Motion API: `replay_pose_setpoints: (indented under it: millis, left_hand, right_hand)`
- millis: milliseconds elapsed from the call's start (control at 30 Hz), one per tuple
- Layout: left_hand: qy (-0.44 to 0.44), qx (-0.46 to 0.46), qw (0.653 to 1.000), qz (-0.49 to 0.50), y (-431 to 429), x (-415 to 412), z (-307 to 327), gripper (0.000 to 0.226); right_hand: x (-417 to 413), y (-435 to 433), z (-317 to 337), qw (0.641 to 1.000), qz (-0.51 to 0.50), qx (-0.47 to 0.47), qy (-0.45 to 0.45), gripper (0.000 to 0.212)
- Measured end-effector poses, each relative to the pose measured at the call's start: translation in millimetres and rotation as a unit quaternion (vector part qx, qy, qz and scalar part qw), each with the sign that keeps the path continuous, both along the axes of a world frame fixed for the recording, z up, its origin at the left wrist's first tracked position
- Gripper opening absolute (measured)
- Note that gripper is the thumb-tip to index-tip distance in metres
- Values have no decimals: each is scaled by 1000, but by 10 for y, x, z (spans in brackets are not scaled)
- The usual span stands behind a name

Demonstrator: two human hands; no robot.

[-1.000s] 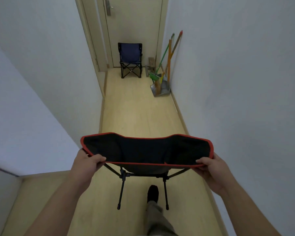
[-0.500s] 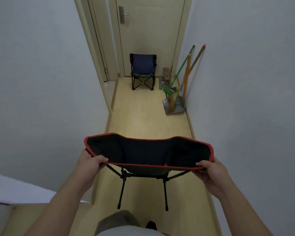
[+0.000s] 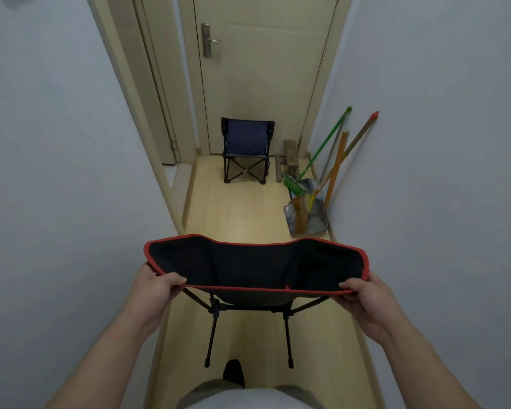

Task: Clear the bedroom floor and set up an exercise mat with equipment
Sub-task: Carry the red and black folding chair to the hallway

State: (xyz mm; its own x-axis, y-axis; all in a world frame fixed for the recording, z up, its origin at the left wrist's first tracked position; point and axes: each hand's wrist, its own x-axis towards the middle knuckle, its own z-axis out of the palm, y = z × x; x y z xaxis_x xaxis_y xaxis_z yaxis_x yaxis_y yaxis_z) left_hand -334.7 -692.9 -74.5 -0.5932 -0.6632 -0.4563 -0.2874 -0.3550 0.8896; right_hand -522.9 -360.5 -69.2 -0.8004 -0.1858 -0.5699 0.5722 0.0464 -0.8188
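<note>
Item: black fabric folding camp chair with red piping and thin black metal legs (image 3: pixel 255 268). Held in the air over the pale wooden floor (image 3: pixel 239 214) of a narrow corridor, between two grey walls. Two of its legs hang free, their tips clear of the floor boards; the seat opening faces up toward the camera.

Left hand (image 3: pixel 152 293): grip closed on the near left corner of the chair's red-trimmed rim, thumb lying over the top of the edge, fingers tucked beneath.

Right hand (image 3: pixel 366 302): grip closed on the near right corner of the same rim, thumb on top, fingers under the fabric. Both forearms are bare and reach in from the bottom of the view.

Far end of floor: small dark blue folding chair with a black crossed frame (image 3: pixel 246 150), standing upright just in front of the closed cream door with metal lever handle (image 3: pixel 260 72).

Right edge of floor, far half: long-handled cleaning tools, green, orange and brown shafts (image 3: pixel 334 160), leaning against the right wall, their heads resting in or beside a grey metal dustpan (image 3: pixel 310 216). A piece of brown wood (image 3: pixel 289 156) sits between the blue chair and the tools.

Near edge of floor: one dark-shod foot (image 3: pixel 233 371) shows below the carried chair.
</note>
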Motion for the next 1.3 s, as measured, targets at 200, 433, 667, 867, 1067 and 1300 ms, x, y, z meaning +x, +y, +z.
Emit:
replay_pose_setpoints:
  millis: [200,433,667,867,1067,1300]
  left_hand:
    - [-5,-9,1000,-7,-736,-967,9,44]
    - [-21,-13,1000,-8,-1467,-2350,-243,43]
    - [-38,7,999,27,-2019,-3704,-255,40]
    - [-67,50,990,110,-2514,-4541,-363,44]
    - [-83,99,982,136,-3093,-5412,-633,30]
    - [-112,144,976,117,-3744,-6441,-1011,40]
  right_hand:
    - [-913,-648,8,1000,-15,-5,-7,42]
    - [-2308,-1376,-303,999,-20,-25,-22,47]
    - [-3681,-1997,-366,998,-27,-32,-53,48]
    - [-4605,-2533,-421,997,-8,-8,-70,43]
    - [-5456,-3113,-745,995,-31,21,-87,40]
    - [-6371,-3708,-1226,987,-78,70,-123,45]
